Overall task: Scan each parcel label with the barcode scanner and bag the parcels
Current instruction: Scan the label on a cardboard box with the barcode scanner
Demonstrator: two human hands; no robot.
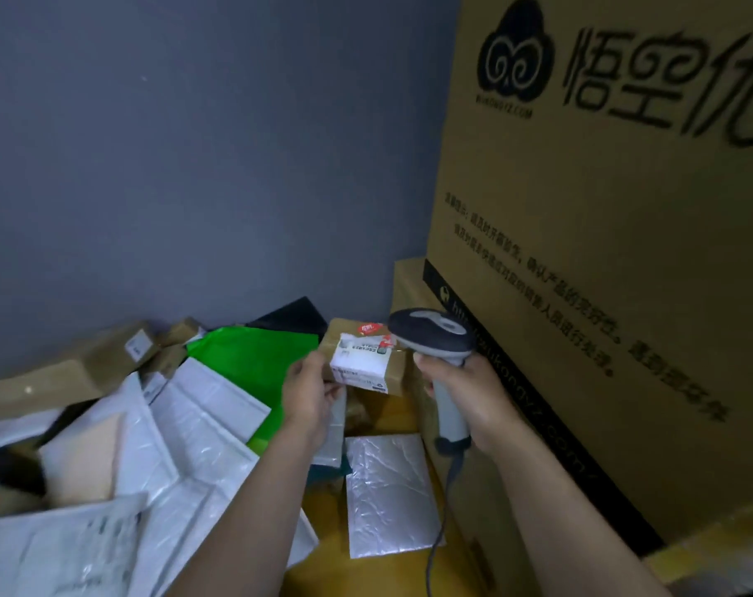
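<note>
A: Where are the hands?
B: Both come up from the bottom edge on bare forearms. The right hand, right of centre, has its fingers wrapped round the handle of the barcode scanner. The scanner stands upright, its grey head pointing toward the left of the frame. Its cable hangs from the foot of the handle toward the bottom edge.
A: And the left?
B: The left hand, just left of centre, pinches the lower left corner of a small brown parcel between thumb and fingers. The parcel is held up at the centre of the frame, tilted. Its white label faces the camera and sits just in front of the scanner head, close but not touching.
A: Anything else in that hand?
B: A flat grey piece shows below the palm. I cannot tell whether it is held.
A: What lies beneath?
B: A yellowish-brown surface at bottom centre, with a silvery padded mailer flat on it between the forearms. The lower left is heaped with white padded mailers, a bright green bag and a brown carton.
A: The room?
B: A plain grey-blue wall fills the upper left. The right side is taken up by a big cardboard box printed with black characters and a logo. A second carton shows at its lower left edge.
</note>
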